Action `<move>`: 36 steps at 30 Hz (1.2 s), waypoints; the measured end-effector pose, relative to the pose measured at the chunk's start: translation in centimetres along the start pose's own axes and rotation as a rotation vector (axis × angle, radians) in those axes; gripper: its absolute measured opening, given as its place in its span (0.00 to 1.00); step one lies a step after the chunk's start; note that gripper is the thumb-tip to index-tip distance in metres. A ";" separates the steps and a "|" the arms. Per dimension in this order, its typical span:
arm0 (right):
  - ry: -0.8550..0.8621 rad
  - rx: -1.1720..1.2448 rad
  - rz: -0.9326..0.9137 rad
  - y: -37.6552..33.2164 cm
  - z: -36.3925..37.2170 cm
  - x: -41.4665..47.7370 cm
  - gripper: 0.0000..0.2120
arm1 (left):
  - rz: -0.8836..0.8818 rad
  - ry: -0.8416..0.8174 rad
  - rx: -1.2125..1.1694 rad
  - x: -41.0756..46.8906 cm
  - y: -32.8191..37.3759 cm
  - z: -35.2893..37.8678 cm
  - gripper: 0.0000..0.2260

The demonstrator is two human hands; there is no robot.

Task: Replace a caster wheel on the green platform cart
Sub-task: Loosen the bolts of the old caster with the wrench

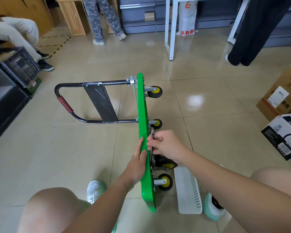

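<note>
The green platform cart (142, 111) stands on its long edge on the tiled floor, its black handle (69, 105) folded out to the left and its wheels facing right. Three black-and-yellow casters show: a far one (155, 91), a middle one (157, 123) and a near one (165, 181). My left hand (138, 163) grips the deck's upper edge, thumb on the green face. My right hand (166, 145) pinches the metal mounting plate (152, 134) of a fourth caster (165, 163), which lies against the cart's underside below my wrist.
A white perforated tray (188, 189) lies on the floor right of the cart. Cardboard boxes (284, 98) and a white-black box (284, 135) sit at the right. A black crate (18, 66) is at left. Other people's legs (104, 19) and a white table leg (172, 29) stand beyond.
</note>
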State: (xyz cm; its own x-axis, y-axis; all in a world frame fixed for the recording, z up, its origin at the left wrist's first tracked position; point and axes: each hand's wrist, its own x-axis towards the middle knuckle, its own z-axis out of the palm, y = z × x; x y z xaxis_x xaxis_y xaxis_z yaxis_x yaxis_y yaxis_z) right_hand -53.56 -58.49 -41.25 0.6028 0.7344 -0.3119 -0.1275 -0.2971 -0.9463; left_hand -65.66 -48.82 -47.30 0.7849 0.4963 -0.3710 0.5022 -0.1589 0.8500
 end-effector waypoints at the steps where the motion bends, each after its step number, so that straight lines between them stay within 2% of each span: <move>1: -0.003 -0.025 -0.004 0.0 0.1 0.3 0.04 | -0.002 0.003 0.008 0.0 0.0 0.0 0.22; 4: -0.018 -0.101 -0.015 0.2 0.5 0.6 0.04 | -0.003 0.003 0.011 0.0 -0.2 0.1 0.21; 8: 0.011 -0.089 -0.039 0.3 1.1 -0.3 0.06 | -0.002 0.006 0.002 0.2 -0.3 0.0 0.21; 12: 0.064 -0.136 -0.173 3.0 1.6 -4.3 0.09 | 0.008 0.007 -0.053 0.3 -0.6 0.0 0.22; 15: 0.068 -0.231 -0.265 5.9 2.0 -7.6 0.18 | 0.024 0.013 -0.042 0.2 -0.5 0.0 0.23; 19: 0.118 -0.345 -0.436 9.0 2.6 -9.7 0.16 | 0.049 0.013 -0.030 0.1 -0.4 0.1 0.23; 22: 0.243 -0.226 -0.479 9.7 3.0 -10.5 0.17 | 0.032 0.012 -0.033 -0.1 -0.3 0.1 0.23; 25: 0.365 0.001 -0.349 8.1 2.8 -10.3 0.19 | 0.029 0.013 -0.020 0.0 -0.4 0.1 0.23; 27: 0.381 0.078 -0.244 7.2 2.0 -9.3 0.17 | 0.026 0.012 -0.011 0.0 -0.5 0.1 0.23; 31: 0.317 0.196 -0.057 5.2 0.1 -6.6 0.10 | 0.025 0.003 -0.020 0.0 -0.5 0.1 0.23; 36: 0.226 0.153 -0.032 2.1 -0.5 -3.3 0.09 | 0.006 0.006 -0.051 0.1 -0.5 0.1 0.23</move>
State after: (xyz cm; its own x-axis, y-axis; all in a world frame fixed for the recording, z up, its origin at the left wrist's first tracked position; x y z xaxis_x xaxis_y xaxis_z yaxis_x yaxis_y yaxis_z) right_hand -55.38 -61.84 -42.13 0.7670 0.5818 -0.2707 -0.2128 -0.1674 -0.9627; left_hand -65.79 -48.73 -47.77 0.7855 0.5006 -0.3638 0.4783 -0.1182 0.8702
